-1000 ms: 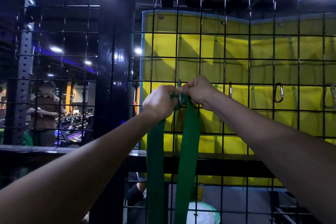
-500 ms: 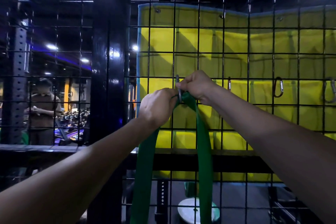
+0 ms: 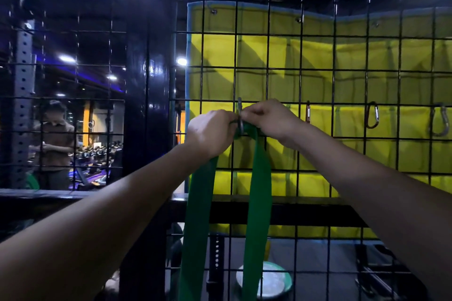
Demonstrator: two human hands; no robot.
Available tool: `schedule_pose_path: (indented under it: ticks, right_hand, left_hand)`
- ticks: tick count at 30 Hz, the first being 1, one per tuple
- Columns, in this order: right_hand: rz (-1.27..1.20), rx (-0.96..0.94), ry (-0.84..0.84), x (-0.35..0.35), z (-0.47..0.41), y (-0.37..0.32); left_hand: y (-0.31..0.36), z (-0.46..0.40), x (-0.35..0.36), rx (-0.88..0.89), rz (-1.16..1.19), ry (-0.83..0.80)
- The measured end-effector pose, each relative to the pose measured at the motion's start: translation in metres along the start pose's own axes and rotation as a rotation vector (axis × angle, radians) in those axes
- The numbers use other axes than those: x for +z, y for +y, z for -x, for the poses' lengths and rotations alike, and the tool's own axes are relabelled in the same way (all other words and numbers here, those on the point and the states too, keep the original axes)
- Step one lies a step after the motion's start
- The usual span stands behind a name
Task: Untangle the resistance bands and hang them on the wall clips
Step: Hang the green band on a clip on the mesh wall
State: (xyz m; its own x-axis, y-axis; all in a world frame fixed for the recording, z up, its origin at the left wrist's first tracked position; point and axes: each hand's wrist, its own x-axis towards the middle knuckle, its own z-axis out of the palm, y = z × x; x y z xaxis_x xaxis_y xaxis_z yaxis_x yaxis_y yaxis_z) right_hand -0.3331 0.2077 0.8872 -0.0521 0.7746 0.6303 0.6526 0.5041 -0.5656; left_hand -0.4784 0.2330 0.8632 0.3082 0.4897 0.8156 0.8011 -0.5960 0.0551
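A wide green resistance band point(image 3: 258, 186) hangs in two strands down a black wire grid wall point(image 3: 300, 66). Its top loop sits at a grey carabiner clip point(image 3: 240, 115) fixed to the grid. My left hand point(image 3: 211, 133) grips the band's left strand just under the clip. My right hand point(image 3: 267, 118) pinches the band's top against the clip from the right. My fingers hide whether the band is threaded through the clip.
Three more carabiners hang empty on the grid to the right: an orange clip point(image 3: 308, 112), a dark clip point(image 3: 372, 115) and a grey clip point(image 3: 440, 120). A yellow mat point(image 3: 342, 56) hangs behind the grid. A black post point(image 3: 146, 105) stands left; a person point(image 3: 55, 144) stands beyond it.
Both hands stay at the clip with little shift. The band's two strands, close together a second ago, now hang spread further apart.
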Motion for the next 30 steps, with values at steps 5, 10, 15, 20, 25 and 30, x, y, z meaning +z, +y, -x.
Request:
schedule_pose_path:
  ticks: [5,10,15,20,25,30]
  right_hand:
    - [0.12,-0.077,0.038,-0.001,0.031,0.014]
    - [0.213,-0.137,0.193,0.021,0.042,0.019]
    - [0.163,-0.16,0.151,0.039,0.064,0.037]
    - [0.155,-0.147,0.166,0.051,0.091,0.057]
    - [0.157,-0.112,0.127,0.063,0.136,0.077]
    - [0.135,-0.159,0.183,0.073,0.175,0.101]
  left_hand:
    - [0.001,0.009,0.0,-0.025,0.056,0.066]
    - [0.002,0.028,0.015,-0.098,0.174,0.076]
    - [0.006,0.062,0.031,-0.117,0.292,0.03]
    - [0.017,0.103,0.044,-0.127,0.418,0.092]
    - [0.035,0.14,0.061,-0.322,0.521,0.082]
    - [0.055,0.184,0.073,-0.422,0.421,0.11]
